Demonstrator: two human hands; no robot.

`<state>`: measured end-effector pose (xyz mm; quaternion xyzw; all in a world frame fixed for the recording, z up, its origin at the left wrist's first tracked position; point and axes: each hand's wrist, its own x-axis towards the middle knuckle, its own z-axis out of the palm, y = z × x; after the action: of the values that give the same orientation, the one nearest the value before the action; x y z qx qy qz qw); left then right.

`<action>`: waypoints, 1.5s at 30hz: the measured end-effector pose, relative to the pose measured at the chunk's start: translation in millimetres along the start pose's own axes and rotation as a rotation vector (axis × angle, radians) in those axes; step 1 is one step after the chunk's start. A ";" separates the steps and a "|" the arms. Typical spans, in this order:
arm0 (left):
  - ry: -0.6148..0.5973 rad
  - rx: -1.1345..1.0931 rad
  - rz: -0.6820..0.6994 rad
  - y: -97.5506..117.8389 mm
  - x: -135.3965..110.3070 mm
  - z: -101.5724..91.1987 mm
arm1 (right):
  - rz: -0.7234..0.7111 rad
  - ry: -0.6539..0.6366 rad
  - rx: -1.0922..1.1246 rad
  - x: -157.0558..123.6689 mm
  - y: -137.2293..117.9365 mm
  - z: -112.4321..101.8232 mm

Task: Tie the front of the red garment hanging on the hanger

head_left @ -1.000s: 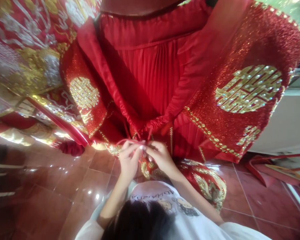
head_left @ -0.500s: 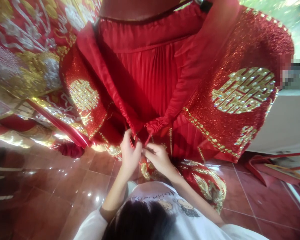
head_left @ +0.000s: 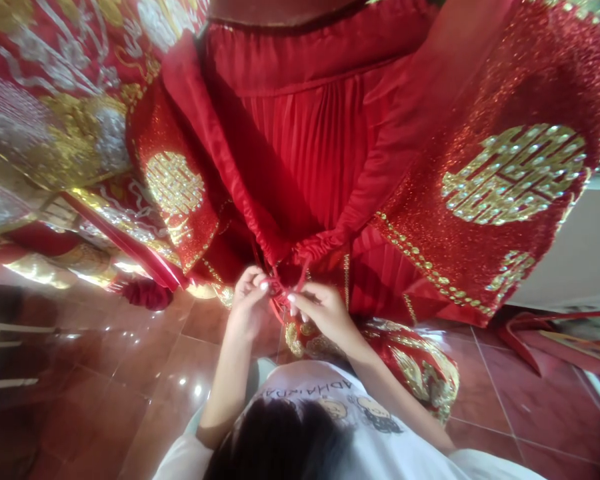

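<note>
In front of me hangs a red garment (head_left: 300, 153) with a pleated inside, a gathered collar and glittering sleeve panels bearing gold, jewelled round emblems. Thin red drawstring (head_left: 279, 288) ends come out at the bottom of the collar and cross in loops between my hands. My left hand (head_left: 247, 297) pinches the cord on the left, thumb against fingers. On the right, my right hand (head_left: 323, 310) pinches another part of it, close to the crossing. Whether the loops form a knot I cannot tell.
At left stands a red cloth thickly embroidered in gold and silver (head_left: 55, 113). Gold-patterned red fabric (head_left: 415, 363) hangs low behind my right forearm. Reddish floor tiles (head_left: 130, 373) lie below. A red object with straps (head_left: 530, 347) is at the right edge.
My hands have moved slightly apart, and the cord loops now show between them. The garment appears nearer and shifted a little to the right.
</note>
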<state>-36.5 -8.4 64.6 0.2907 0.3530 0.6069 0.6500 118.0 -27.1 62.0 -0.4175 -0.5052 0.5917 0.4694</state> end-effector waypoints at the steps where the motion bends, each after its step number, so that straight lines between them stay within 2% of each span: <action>1: 0.018 -0.054 -0.031 0.4 -1.5 0.1 | -0.001 -0.003 -0.004 -0.4 0.4 0.2; 5: 0.133 -0.261 -0.117 -0.6 -5.4 1.2 | -0.027 -0.033 -0.015 -3.0 -0.6 2.7; 8: 0.148 -0.360 -0.154 -3.2 -4.8 1.3 | -0.039 -0.050 -0.013 -7.0 -3.8 4.5; 11: 0.163 -0.410 -0.119 -3.5 -2.4 -4.0 | -0.026 -0.052 -0.008 -13.0 -8.7 2.4; 14: 0.247 -0.440 -0.027 -1.4 1.1 -19.7 | 0.019 -0.015 0.001 -19.0 -14.3 -4.0; 16: 0.283 -0.342 0.012 -0.7 3.1 -34.2 | 0.051 0.033 0.001 -21.6 -17.2 -8.9; 17: 0.278 -0.215 0.005 -0.9 3.5 -41.0 | 0.062 0.053 -0.002 -22.2 -17.9 -10.9; 20: 0.181 0.437 -0.036 -0.9 0.3 -50.9 | 0.063 0.083 -0.045 -21.7 -17.1 -12.5; 22: 0.141 0.844 0.023 1.9 -5.7 -43.8 | 0.030 0.085 -0.113 -20.1 -14.9 -9.2; 23: 0.145 0.960 0.080 4.4 -9.4 -36.2 | 0.004 0.079 -0.153 -19.1 -13.7 -6.4; 26: 0.147 1.071 0.315 13.8 -19.0 -5.3 | -0.081 0.046 -0.247 -16.2 -12.0 4.8; 28: 0.044 1.057 0.453 17.7 -21.1 13.3 | -0.124 0.026 -0.274 -14.7 -13.2 11.8; 29: -0.040 1.019 0.471 18.0 -20.5 20.2 | -0.140 0.024 -0.280 -14.3 -14.6 14.4; 30: -0.127 0.954 0.442 17.0 -19.1 25.1 | -0.156 0.027 -0.291 -14.1 -16.3 16.1; 32: -0.268 0.787 0.284 13.0 -14.6 30.4 | -0.179 0.032 -0.334 -14.6 -20.9 16.8; 34: -0.300 0.680 0.160 9.9 -10.1 32.1 | -0.193 0.052 -0.415 -15.8 -26.6 14.0; 37: -0.253 0.668 0.182 16.2 -5.1 32.9 | -0.228 0.158 -0.504 -17.7 -37.9 4.8; 40: -0.168 0.724 0.294 37.5 -1.1 30.2 | -0.285 0.304 -0.524 -19.1 -52.6 -9.5; 43: 0.054 0.806 0.542 63.3 2.8 21.5 | -0.339 0.388 -0.549 -19.8 -65.5 -27.6; 45: 0.214 0.850 0.714 75.0 4.4 14.5 | -0.360 0.383 -0.558 -19.5 -69.1 -39.0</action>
<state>-68.5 3.8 133.1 0.5650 0.5101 0.6199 0.1907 169.1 -34.7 125.3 -0.5369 -0.6151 0.2508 0.5202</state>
